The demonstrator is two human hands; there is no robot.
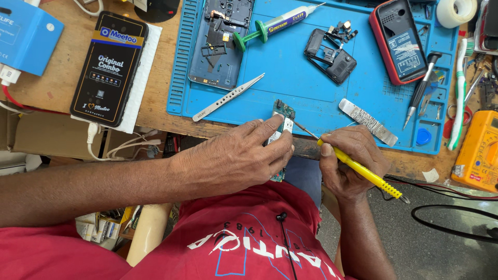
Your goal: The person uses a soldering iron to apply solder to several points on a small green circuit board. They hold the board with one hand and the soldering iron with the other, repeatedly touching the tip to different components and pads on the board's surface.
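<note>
The circuit board (280, 120) sits at the near edge of the bench (161, 111), partly overhanging it, just off the front lip of the blue mat (311, 88). My left hand (236, 158) lies over the board with fingers closed around its edges, pinning it in place; most of the board is hidden under that hand. My right hand (348, 158) is closed around a yellow soldering iron (363, 171), whose thin tip meets the board's right side. I cannot tell whether a joint is already made there; the contact point is too small to read.

I judge the work to be mid-way. The dismantling looks done: an opened phone frame (220, 44) lies on the mat's far left, a small black housing (332, 57) with loose parts lies well apart at the centre, and a red phone back (399, 41) lies to the far right. Soldering on the board appears to be in hand. Reassembly looks not yet begun, since all shells lie separate.

Tweezers (228, 97) and a green-plunger syringe (275, 25) lie untouched on the mat. A metal strip (368, 122) lies just beside my right hand. A yellow meter (480, 153) stands at the right edge.
</note>
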